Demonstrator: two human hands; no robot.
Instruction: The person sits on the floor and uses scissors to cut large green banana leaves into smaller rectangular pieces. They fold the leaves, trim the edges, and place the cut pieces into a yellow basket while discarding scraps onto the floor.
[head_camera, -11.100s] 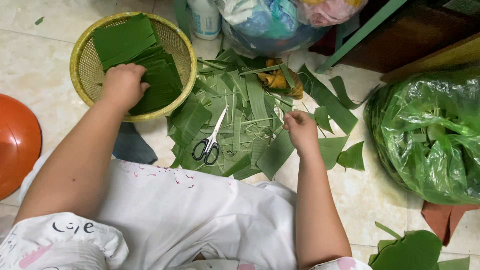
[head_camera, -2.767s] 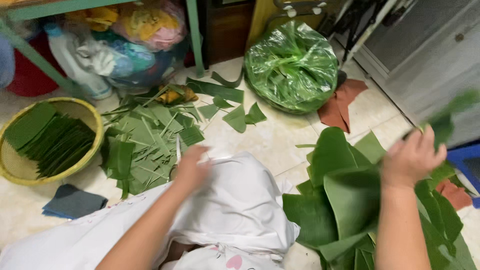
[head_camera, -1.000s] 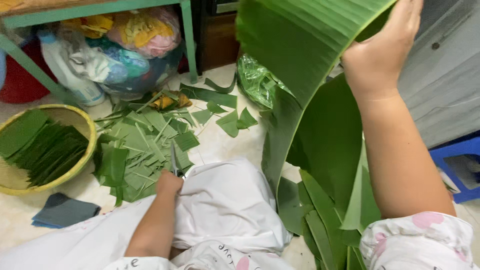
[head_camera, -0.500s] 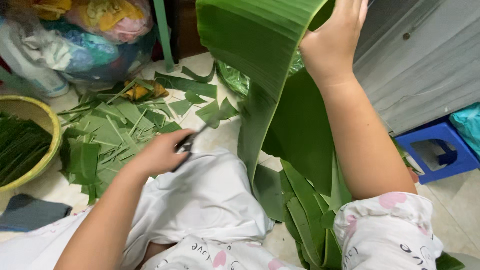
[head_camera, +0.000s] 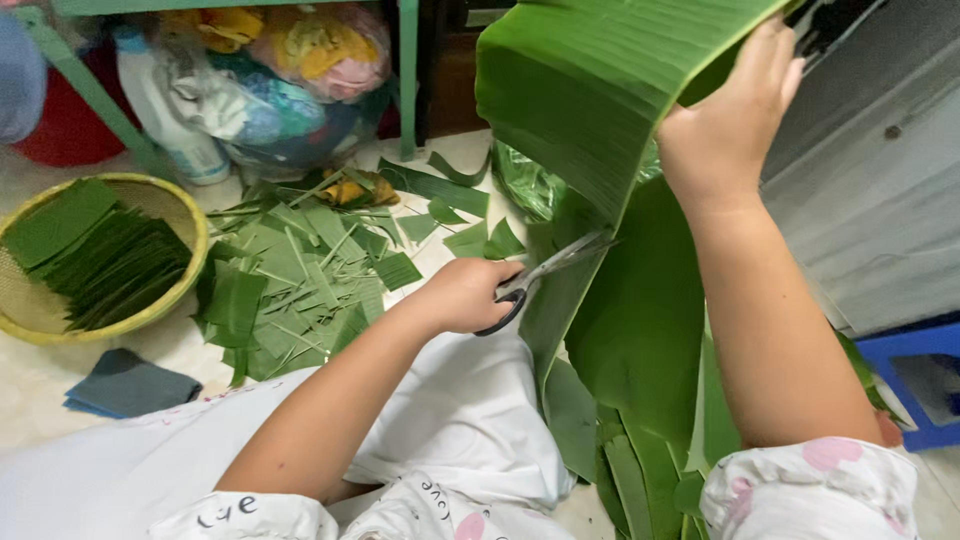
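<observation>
Head view: left hand (head_camera: 462, 296), clenched on scissors (head_camera: 545, 278), has come up off lap; I see blades now meeting banana leaf (head_camera: 590, 110) edge. Right hand (head_camera: 725, 125) grasps leaf top, holding it raised, above and right of scissors. Cut pieces (head_camera: 300, 290), basket (head_camera: 190, 225) left.

leaf (head_camera: 590, 90): bright green, fine ribbed lines | scissors (head_camera: 545, 275): black handles, silver blades | basket (head_camera: 190, 225) left of scissors: yellow rim | cloth (head_camera: 125, 385) below basket: dark blue-grey | stool (head_camera: 925, 380) right of leaf: blue
</observation>
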